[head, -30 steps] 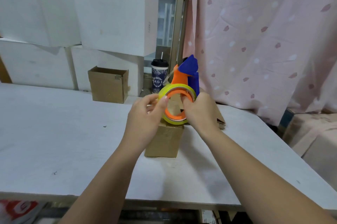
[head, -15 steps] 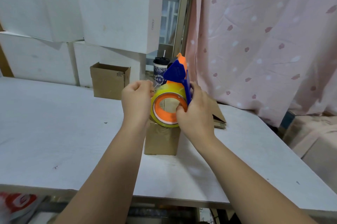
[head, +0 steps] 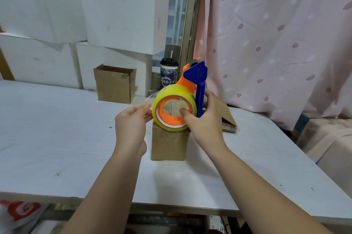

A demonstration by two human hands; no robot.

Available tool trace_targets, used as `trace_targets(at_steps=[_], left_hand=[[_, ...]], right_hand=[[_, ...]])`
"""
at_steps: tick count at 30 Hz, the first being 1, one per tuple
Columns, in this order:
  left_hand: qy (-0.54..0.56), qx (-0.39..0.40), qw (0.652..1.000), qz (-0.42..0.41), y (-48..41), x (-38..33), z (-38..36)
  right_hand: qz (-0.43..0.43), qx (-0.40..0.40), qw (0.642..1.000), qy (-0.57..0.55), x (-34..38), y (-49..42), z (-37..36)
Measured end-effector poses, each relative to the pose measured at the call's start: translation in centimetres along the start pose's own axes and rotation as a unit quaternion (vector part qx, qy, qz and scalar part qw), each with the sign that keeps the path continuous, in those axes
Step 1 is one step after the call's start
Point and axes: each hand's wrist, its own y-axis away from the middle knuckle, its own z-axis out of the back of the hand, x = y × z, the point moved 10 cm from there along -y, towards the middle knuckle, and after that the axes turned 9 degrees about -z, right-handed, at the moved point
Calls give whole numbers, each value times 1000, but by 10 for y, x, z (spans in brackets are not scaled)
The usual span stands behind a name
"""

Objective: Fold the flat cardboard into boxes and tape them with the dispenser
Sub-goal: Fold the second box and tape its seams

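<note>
A small brown cardboard box stands on the white table. Just above it is the orange and blue tape dispenser with its yellow tape roll. My right hand grips the dispenser, thumb inside the roll's core and fingers round the blue handle. My left hand pinches the clear free end of the tape beside the roll's left edge. A stack of flat cardboard lies behind my right hand, partly hidden.
An open brown box sits at the back of the table. White cartons are stacked behind it. A lidded drink cup stands by the window frame. A pink curtain hangs to the right.
The dispenser has tilted more upright over the box. My left hand has dropped from a raised fist to pinch the tape end at the roll's left side.
</note>
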Motion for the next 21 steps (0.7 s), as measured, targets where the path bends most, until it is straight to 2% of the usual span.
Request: trace_targets(at_steps=[5,9,12,15,17,21], left_hand=[[31,-8,996,85,8,18,2],[24,-33,998,51,10,18,-1],[17,-98,995,19,14,18,7],[32,-142,989,31,18,23,12],[37,-128,990,40,16,25,9],[13,-52,997,55,14,24,0]], right_hand=[[-1,1,1000,10,-1,2,-6],[13,0,999,31,-3,9,-12],[23,-13,1000,16,-4,14,-13],[24,-27,999,-6,-4,15,-15],[14,-36,999,-29,-6,15,-12],[6,-63,993,-96,-12,14,-2]])
